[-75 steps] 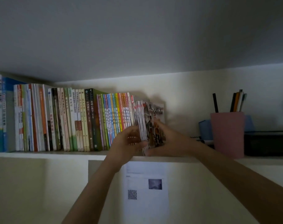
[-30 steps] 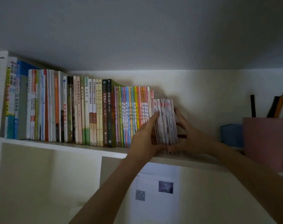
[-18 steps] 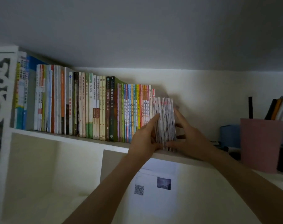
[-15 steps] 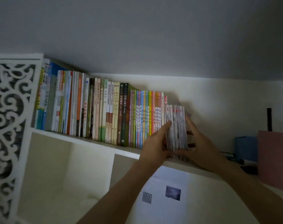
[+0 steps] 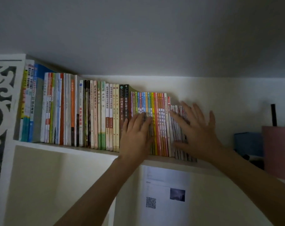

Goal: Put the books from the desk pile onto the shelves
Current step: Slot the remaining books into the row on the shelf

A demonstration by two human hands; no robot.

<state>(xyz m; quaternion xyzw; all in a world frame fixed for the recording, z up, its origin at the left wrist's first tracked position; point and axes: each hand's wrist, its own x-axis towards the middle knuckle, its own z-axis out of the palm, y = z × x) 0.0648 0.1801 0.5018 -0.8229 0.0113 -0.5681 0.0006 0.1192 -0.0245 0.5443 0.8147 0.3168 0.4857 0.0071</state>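
A long row of upright books [image 5: 93,115] fills the white shelf [image 5: 65,148]. At its right end stands a bundle of thin booklets [image 5: 177,128] with striped spines, upright beside the colourful slim volumes [image 5: 159,121]. My left hand [image 5: 137,135] lies flat with straight fingers against the spines of the colourful volumes. My right hand [image 5: 195,129] is spread flat over the spines of the thin booklets. Neither hand grips anything. The desk pile is out of view.
A pink pen cup [image 5: 278,150] with dark pens and a blue box [image 5: 248,143] stand on the shelf at the right. A carved white panel [image 5: 1,111] closes the left side. A printed sheet [image 5: 166,193] with a QR code hangs below.
Both hands let go of the thin booklets, which now stand pushed in at the row's end. The left hand slid left onto the colourful spines; the right hand flattened over the booklets.
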